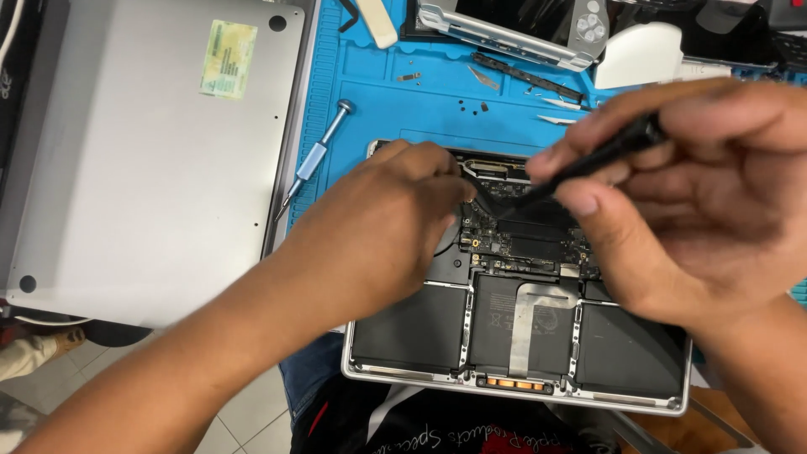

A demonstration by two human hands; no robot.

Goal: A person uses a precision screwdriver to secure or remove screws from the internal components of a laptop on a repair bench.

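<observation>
Your right hand is nearest the camera, raised above the opened laptop, fingers closed around a thin black tool whose tip slants down to the circuit board. Your left hand lies palm down on the board's left part, fingertips curled and pinching black film there. The laptop rests on a blue mat; a small screwdriver lies left, beside the grey bottom cover

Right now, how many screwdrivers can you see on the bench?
1 lying loose: the blue-handled screwdriver on the blue mat, left of the open laptop. The right hand holds a thin black tool, kind unclear. The hands may hide others.
</observation>
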